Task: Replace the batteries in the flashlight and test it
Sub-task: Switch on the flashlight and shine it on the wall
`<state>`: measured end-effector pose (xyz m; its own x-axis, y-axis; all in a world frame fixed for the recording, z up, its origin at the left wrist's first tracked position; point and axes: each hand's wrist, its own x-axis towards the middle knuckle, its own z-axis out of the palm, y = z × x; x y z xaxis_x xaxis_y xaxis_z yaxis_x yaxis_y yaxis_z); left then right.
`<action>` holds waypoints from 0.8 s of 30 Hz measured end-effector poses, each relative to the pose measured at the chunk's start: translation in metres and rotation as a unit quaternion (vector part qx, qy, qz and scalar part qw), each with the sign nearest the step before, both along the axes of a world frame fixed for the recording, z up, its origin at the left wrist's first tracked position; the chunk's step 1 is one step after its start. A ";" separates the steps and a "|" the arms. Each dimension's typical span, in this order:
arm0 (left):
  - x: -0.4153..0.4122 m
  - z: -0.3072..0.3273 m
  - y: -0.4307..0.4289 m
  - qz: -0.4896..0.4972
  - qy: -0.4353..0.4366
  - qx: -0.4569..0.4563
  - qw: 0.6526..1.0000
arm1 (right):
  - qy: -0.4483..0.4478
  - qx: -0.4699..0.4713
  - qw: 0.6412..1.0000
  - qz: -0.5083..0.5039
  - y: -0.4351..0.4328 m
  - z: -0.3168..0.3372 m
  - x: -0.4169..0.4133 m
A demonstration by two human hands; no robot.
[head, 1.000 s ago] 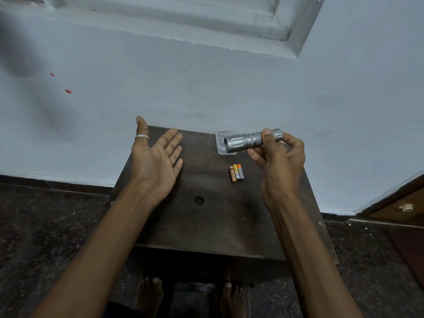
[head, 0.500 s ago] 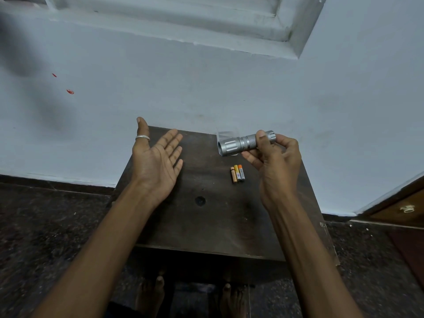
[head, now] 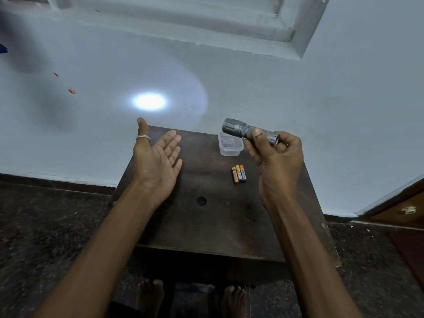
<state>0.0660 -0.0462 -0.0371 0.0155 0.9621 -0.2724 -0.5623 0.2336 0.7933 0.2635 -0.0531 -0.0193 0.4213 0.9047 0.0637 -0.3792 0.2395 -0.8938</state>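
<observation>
Wall (head: pixel 252 88) fills the far side of your view, and the bright spot of light (head: pixel 149 101) on it sits where the flashlight's head points, so the test looks to be passing. Below it stands the dark table (head: pixel 206 226). Your left hand (head: pixel 158 161) hovers over the table's left part, palm up, fingers straight and relaxed, holding nothing. Your right hand (head: pixel 277 166) is raised above the table's far right corner and grasps the flashlight (head: pixel 243 130), thumb laid across the barrel and fingers curled round the tail end, with the head free and aimed up and to the left. It looks like metal, so expect it to be stiff, solid for its size and fairly hard to damage. The grooved head and tail should give purchase, while the smoother barrel may slip in a loose hold. Take it by the barrel near the tail, as you have it. A clear plastic tub (head: pixel 230 146) sits just beneath the head. Three batteries (head: pixel 239 173) lie side by side nearer you. They are light, smooth and apt to roll, so pinch each across its sides. A ring (head: pixel 143 137) circles your left thumb.
</observation>
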 end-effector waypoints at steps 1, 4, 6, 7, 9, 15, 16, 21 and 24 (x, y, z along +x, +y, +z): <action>0.000 0.000 0.000 0.001 -0.001 0.000 1.000 | -0.006 0.002 1.000 -0.002 0.000 -0.001 0.000; 0.000 0.001 -0.001 0.000 -0.002 0.002 1.000 | -0.037 0.006 0.999 -0.021 0.001 -0.003 0.001; -0.001 0.002 -0.001 0.000 -0.002 0.003 1.000 | -0.066 0.008 0.997 -0.038 0.003 -0.006 0.002; -0.001 0.002 -0.001 0.001 -0.003 0.002 1.000 | -0.080 0.009 0.996 -0.045 0.003 -0.007 0.003; -0.001 0.002 -0.001 0.001 -0.007 0.002 1.000 | -0.099 0.010 0.993 -0.055 0.004 -0.008 0.005; -0.001 0.001 -0.001 0.001 -0.011 0.002 1.000 | -0.115 0.017 0.991 -0.064 0.002 -0.006 0.007; -0.002 0.002 0.000 0.000 -0.010 0.002 1.000 | -0.118 0.015 0.991 -0.064 0.002 -0.005 0.007; -0.003 0.002 -0.001 0.000 -0.006 -0.006 1.000 | -0.161 0.000 0.986 -0.045 -0.001 0.000 0.008; -0.002 0.003 -0.001 0.001 -0.008 -0.006 1.000 | -0.165 -0.002 0.986 -0.029 -0.003 0.004 0.006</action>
